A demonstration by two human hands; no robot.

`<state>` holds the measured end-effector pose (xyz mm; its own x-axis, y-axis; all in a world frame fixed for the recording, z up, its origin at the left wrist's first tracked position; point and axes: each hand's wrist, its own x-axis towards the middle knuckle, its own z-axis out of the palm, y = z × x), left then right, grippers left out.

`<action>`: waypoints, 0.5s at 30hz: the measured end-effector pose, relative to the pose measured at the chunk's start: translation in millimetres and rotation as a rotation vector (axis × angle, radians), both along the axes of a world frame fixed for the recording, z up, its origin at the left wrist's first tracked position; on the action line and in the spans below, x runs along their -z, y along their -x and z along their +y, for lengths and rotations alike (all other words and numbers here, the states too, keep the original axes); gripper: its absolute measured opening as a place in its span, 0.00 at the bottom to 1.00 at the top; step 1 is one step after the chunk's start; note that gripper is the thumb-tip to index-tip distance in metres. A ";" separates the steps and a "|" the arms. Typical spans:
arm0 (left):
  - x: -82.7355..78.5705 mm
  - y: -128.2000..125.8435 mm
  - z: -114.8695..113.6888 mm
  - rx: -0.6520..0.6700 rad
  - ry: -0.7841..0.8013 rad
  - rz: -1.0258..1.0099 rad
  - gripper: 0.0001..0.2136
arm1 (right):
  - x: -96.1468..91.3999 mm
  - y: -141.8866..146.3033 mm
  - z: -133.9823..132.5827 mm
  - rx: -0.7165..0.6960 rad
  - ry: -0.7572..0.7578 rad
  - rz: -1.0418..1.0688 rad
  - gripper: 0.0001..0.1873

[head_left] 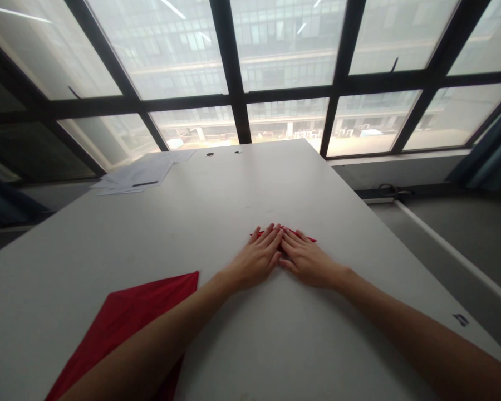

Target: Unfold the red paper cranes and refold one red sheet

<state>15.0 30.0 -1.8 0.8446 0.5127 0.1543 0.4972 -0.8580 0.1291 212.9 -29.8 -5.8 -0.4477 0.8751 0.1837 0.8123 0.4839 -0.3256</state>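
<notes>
My left hand (255, 259) lies flat with fingers stretched out on a small folded red piece (312, 240). From the other side my right hand (308, 260) rests on the same piece, palm down, its fingertips meeting those of the left. Only the pointed ends and the far edge of the red piece show; the hands cover its middle, and I cannot tell if it is cloth or paper. A larger red sheet (137, 309), with creases, is spread at the left, partly hidden under my left forearm.
The white table (217, 217) reaches toward the windows. White papers (140, 170) with a dark, thin pen-like object (145, 184) on them lie at its far left. A small dark mark (461, 319) is near the right edge. Dark window frames (240, 120) stand behind.
</notes>
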 end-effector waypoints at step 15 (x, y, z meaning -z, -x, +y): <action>8.3 2.2 2.3 -0.035 0.015 0.081 0.32 | 2.6 0.6 -1.0 0.105 0.020 -0.031 0.43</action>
